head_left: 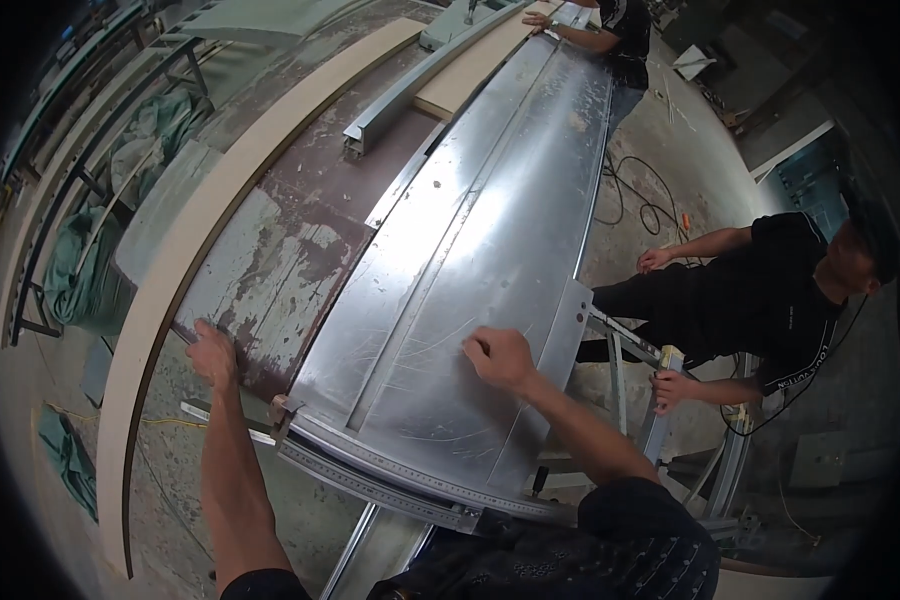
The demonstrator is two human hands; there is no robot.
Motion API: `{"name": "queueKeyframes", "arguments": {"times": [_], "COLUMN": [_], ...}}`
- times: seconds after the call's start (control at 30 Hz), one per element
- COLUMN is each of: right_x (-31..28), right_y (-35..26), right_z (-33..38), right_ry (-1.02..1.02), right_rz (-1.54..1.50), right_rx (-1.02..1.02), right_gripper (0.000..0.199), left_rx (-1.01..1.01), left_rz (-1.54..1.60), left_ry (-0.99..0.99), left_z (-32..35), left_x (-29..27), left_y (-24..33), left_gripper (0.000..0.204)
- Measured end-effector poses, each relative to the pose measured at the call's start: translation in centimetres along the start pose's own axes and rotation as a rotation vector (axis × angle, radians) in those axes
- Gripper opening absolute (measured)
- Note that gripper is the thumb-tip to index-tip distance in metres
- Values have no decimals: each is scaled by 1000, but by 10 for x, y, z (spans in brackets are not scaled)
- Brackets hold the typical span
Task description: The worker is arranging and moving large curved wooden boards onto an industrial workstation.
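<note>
My left hand (212, 358) is at the near edge of a worn, patchy brown tabletop (270, 285), with its fingers curled over that edge. Just left of it runs a long pale wooden board (210, 215). Over the scratched silver metal table (450, 270), my right hand (502, 358) is closed, fingers bent in; whether something small is inside them I cannot make out. A metal rail with a measuring scale (390, 487) crosses the metal table's near end, close to my body.
A co-worker (760, 290) on the right has one hand on a metal frame (660, 420). Another person (615, 40) stands at the far end. A grey metal profile (400, 100) lies on the worn tabletop. Green sacks (85, 270) hang at a rack on the left; black cables (650, 195) lie on the floor.
</note>
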State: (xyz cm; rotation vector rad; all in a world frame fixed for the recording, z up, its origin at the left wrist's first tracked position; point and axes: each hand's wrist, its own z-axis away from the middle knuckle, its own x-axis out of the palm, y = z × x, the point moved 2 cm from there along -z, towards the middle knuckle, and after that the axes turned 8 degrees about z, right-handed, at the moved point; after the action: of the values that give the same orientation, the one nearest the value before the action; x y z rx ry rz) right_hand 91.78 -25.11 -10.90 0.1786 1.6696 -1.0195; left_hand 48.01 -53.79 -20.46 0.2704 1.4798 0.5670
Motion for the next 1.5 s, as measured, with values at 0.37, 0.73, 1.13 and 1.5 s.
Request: {"name": "queueKeyframes", "arguments": {"times": [0.37,0.73,1.13,1.5], "right_x": [21,18,15,15], "right_y": [15,12,13,16], "right_z": [41,39,34,30], "right_ry": [307,317,307,316], "right_rz": [108,128,121,134], "right_rx": [58,81,114,115], "right_gripper": [23,27,29,27], "left_rx": [246,256,346,117], "left_rz": [-303,-277,-314,-55], "left_ry": [85,84,142,203], "left_z": [-5,-7,-14,-22], "left_x": [11,15,20,25], "left_y": [-5,-8,-16,-22], "left_gripper": [28,31,26,29]}}
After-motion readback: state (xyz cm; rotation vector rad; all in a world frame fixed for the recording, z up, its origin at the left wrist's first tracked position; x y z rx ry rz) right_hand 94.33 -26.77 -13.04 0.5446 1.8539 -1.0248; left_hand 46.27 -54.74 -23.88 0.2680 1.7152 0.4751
